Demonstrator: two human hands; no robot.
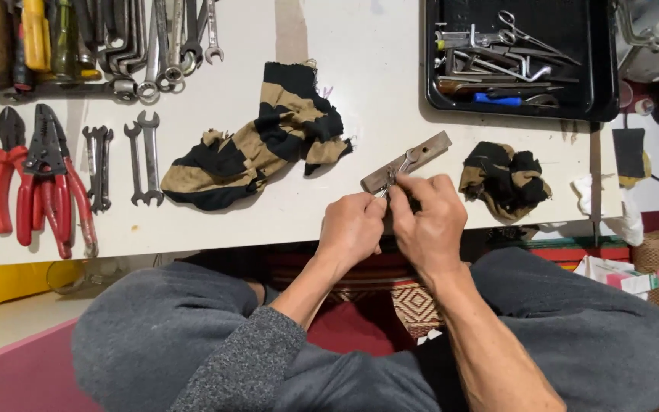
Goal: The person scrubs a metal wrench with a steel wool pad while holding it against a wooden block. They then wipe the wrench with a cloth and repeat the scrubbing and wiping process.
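Fingers of the left hand (352, 227) and right hand (430, 221) pinch together on a small metal tool (400, 167) over a wooden strip (407, 161). Both lie at the near edge of the white table (375, 84), between striped rags (257, 141), with red pliers (43, 179) far left and a black tray (602, 76) behind.

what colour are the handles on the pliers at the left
Red, on the pliers lying at the table's left edge; seen in the head view.

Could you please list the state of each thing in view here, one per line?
left hand: closed, pinching a small metal tool.
right hand: closed over the same tool.
small metal tool: held in both hands, its tip on the flat bar.
flat bar: lying flat on the table.
striped cloth: crumpled, spread out.
small rag: bunched up.
red pliers: lying with handles apart.
black tray: filled with tools.
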